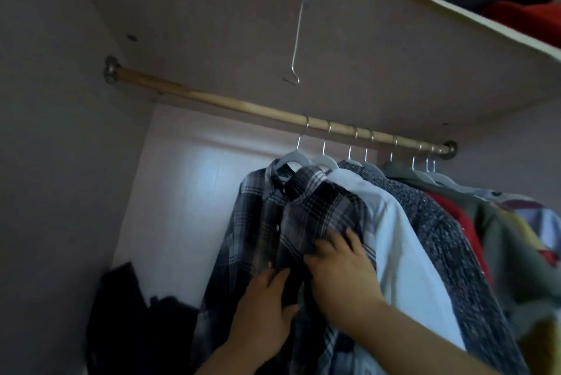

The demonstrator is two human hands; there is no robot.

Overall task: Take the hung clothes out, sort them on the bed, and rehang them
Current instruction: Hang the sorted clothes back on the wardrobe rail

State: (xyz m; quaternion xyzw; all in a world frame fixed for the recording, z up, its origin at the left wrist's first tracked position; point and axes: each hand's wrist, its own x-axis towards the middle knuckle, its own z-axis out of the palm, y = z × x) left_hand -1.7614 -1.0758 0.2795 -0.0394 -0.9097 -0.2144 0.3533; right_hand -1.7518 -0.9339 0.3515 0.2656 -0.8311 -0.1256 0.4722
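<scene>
Where the plaid shirt [303,217] hangs first on the wooden rod [230,104], the left hand [264,314] at 6 o'clock curls round its front edge, and the right hand [340,274] pinches the fabric just beside. A white shirt [403,253] presses close at 3 o'clock. Open room lies toward 9 o'clock, up to the wardrobe wall [60,162]; a shelf [334,40] closes overhead.

Rail [243,107] across the middle looks like pale wood, fairly matt, with a dull metal bracket [110,71] at its left end. Thin shiny wire hook [296,37] upper centre. Hangers [323,160] are smooth whitish plastic with metal tops. Plaid shirt [288,217] is soft woven cloth, white shirt [403,253] beside it smoother. Wardrobe panels [212,10] look matt.
</scene>
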